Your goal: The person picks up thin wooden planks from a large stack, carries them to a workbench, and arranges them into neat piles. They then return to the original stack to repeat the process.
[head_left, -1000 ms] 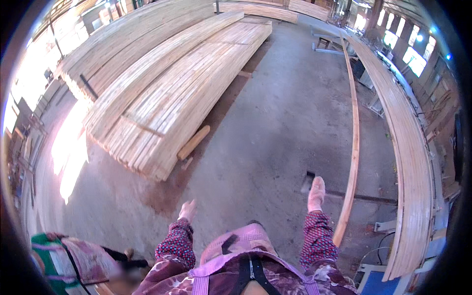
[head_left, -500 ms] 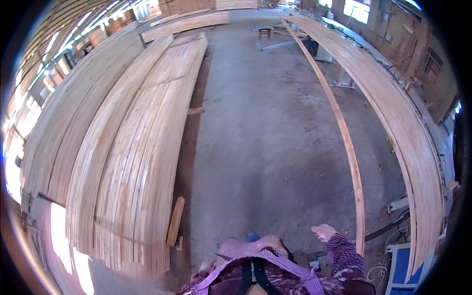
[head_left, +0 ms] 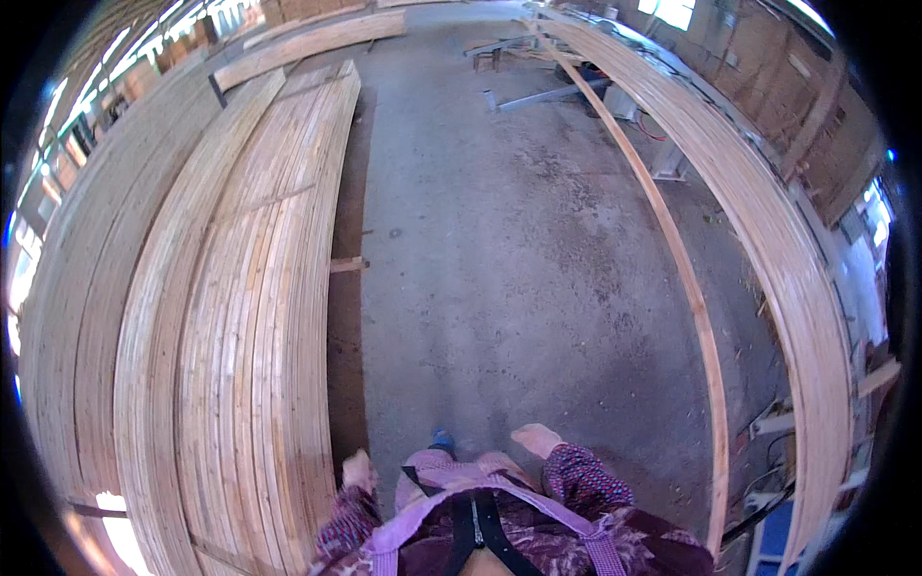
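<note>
My left hand hangs beside the near right edge of a long stack of pale wooden boards. It looks apart from the boards, and its fingers are too small and blurred to make out. In front of my body, my right hand hangs over the concrete floor with its fingers loosely stretched toward the left. Nothing shows in it. To its right, one long thin wooden strip runs lengthwise from far to near, well away from the hand.
More board stacks fill the left side. A raised row of long boards runs along the right, on metal supports. A short wood block juts from under the left stack. A metal beam lies far ahead.
My right hand has swung from the right toward the middle. My left hand has come forward into fuller view beside the stack. The surroundings have shifted as I move forward along the floor.
</note>
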`<state>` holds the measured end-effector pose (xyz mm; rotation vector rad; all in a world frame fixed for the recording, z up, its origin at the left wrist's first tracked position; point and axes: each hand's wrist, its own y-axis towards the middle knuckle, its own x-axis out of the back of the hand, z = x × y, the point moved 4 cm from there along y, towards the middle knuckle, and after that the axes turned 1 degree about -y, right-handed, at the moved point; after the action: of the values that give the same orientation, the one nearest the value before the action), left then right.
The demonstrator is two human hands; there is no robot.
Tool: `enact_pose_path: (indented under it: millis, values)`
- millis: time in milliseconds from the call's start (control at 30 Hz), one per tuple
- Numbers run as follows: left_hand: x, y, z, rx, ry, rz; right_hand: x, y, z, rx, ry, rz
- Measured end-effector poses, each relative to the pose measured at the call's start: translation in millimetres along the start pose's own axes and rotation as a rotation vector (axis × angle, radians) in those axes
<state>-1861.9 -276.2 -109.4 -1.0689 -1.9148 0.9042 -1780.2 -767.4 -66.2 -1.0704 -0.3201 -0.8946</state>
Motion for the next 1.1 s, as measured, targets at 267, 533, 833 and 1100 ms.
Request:
enact_pose_path:
  millis: [267,533,833,1100]
  values:
    - [-40.8,177.9,-326.4,-0.598,0.228,0.035,69.9,138.0,61.9,-0.129,0.228,0.038]
    - [-101.8,236.5,-406.8,-0.980,1.319,-0.025,144.7,336.5,31.7,-0.265,0.199,0.284]
    - [-135.5,278.2,-502.9,0.148,-0.111,0.093,471.4,636.7,281.4,-0.078,-0.086,-0.050]
    - [-225.2,466.6,-881.9,-0.164,0.114,0.067,532.9,862.4,306.2,0.187,-0.444,0.072]
